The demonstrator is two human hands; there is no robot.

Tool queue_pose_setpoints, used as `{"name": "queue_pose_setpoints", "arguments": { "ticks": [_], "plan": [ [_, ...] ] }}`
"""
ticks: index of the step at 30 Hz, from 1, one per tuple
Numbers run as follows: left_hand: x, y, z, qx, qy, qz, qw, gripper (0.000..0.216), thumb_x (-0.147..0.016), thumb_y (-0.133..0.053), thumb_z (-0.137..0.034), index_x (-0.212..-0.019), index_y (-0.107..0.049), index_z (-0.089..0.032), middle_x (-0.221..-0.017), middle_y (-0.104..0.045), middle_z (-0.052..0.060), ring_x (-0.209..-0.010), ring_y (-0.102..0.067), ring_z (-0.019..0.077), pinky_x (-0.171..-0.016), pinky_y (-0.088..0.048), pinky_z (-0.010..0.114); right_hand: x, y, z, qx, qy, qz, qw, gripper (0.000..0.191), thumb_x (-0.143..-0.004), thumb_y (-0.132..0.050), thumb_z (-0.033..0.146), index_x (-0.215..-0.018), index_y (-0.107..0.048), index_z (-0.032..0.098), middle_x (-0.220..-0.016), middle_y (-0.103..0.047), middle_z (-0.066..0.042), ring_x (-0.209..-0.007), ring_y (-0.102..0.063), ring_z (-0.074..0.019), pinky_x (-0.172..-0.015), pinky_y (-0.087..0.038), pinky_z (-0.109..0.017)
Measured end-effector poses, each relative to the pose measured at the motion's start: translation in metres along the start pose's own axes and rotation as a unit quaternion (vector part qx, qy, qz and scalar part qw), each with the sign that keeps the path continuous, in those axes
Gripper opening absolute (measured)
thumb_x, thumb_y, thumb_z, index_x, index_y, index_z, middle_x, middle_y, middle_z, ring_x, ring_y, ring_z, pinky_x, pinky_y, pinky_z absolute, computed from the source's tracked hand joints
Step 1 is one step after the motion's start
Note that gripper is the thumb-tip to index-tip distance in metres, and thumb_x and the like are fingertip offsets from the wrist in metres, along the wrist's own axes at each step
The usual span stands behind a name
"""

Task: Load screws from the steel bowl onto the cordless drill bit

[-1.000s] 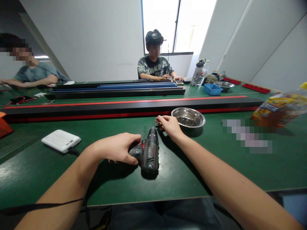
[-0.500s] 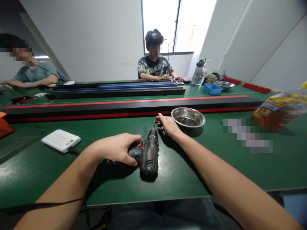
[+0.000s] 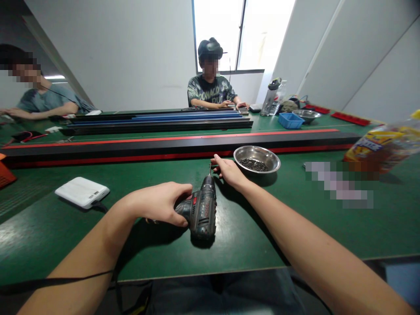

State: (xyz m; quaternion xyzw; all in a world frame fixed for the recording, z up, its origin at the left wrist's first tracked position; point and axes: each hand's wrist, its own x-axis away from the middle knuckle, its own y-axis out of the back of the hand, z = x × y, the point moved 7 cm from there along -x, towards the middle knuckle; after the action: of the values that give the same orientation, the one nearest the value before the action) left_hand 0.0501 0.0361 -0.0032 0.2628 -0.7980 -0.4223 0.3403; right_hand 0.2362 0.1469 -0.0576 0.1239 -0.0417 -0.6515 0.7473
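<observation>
My left hand [image 3: 160, 202] is wrapped round the grip of a black cordless drill [image 3: 202, 210] that lies on the green table [image 3: 249, 236], its bit pointing away from me. My right hand [image 3: 229, 171] rests just right of the bit's tip, fingers curled in a pinch; whatever sits between them is too small to see. Right behind that hand stands a steel bowl [image 3: 257, 159] holding several small dark screws. A long black bar with red strips [image 3: 170, 146] runs across the table just beyond the drill's tip.
A white power bank [image 3: 82, 191] with a cable lies at the left. An orange crate [image 3: 5, 173] is at the far left edge. A snack bag [image 3: 382, 146] sits at the right. Two other people sit across, behind more long bars [image 3: 157, 121], with a blue tray [image 3: 290, 120] nearby.
My right hand has slid a little left and forward, closer to the drill's bit. The left hand and the drill have stayed nearly still.
</observation>
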Motion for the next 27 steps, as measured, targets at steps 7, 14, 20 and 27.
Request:
{"name": "queue_pose_setpoints", "arguments": {
  "ticks": [7,14,20,27],
  "plan": [
    [-0.0001,-0.0011,0.0015,0.004,0.000,0.003,1.000,0.045,-0.069,-0.079,-0.046,-0.103,-0.058,-0.024,-0.093,-0.066,-0.002,-0.080,-0.060,0.0189,-0.065,-0.041,0.028,0.0018,-0.0002,0.0034,-0.009,-0.001,0.004,1.000,0.048,-0.104,-0.049,0.054,-0.113,-0.074,0.015,-0.113,-0.075,-0.012,-0.088,-0.068,-0.0193,-0.062,-0.049,-0.025],
    [-0.0003,-0.0013,0.0011,0.006,-0.002,0.001,1.000,0.044,-0.070,-0.080,-0.047,-0.101,-0.057,-0.024,-0.092,-0.066,-0.002,-0.079,-0.060,0.0188,-0.065,-0.041,0.028,0.0026,-0.0006,0.0062,0.002,-0.002,0.007,1.000,0.048,-0.105,-0.045,0.052,-0.113,-0.074,0.014,-0.115,-0.075,-0.011,-0.087,-0.067,-0.0182,-0.065,-0.048,-0.025],
    [-0.0005,-0.0022,0.0021,0.004,-0.001,0.000,1.000,0.047,-0.070,-0.079,-0.048,-0.104,-0.059,-0.024,-0.094,-0.067,-0.001,-0.081,-0.062,0.0196,-0.065,-0.041,0.028,0.0018,0.0000,0.0036,-0.003,-0.006,0.003,1.000,0.050,-0.106,-0.045,0.053,-0.116,-0.075,0.013,-0.113,-0.076,-0.013,-0.088,-0.068,-0.0194,-0.063,-0.048,-0.025],
    [0.0000,-0.0013,0.0023,0.006,-0.006,-0.001,1.000,0.044,-0.070,-0.079,-0.048,-0.100,-0.058,-0.024,-0.092,-0.067,-0.001,-0.081,-0.061,0.0201,-0.066,-0.041,0.028,-0.0001,-0.0012,0.0017,-0.012,-0.008,-0.002,1.000,0.046,-0.106,-0.049,0.051,-0.109,-0.076,0.014,-0.113,-0.077,-0.013,-0.086,-0.069,-0.0190,-0.061,-0.047,-0.024]
  ]
}}
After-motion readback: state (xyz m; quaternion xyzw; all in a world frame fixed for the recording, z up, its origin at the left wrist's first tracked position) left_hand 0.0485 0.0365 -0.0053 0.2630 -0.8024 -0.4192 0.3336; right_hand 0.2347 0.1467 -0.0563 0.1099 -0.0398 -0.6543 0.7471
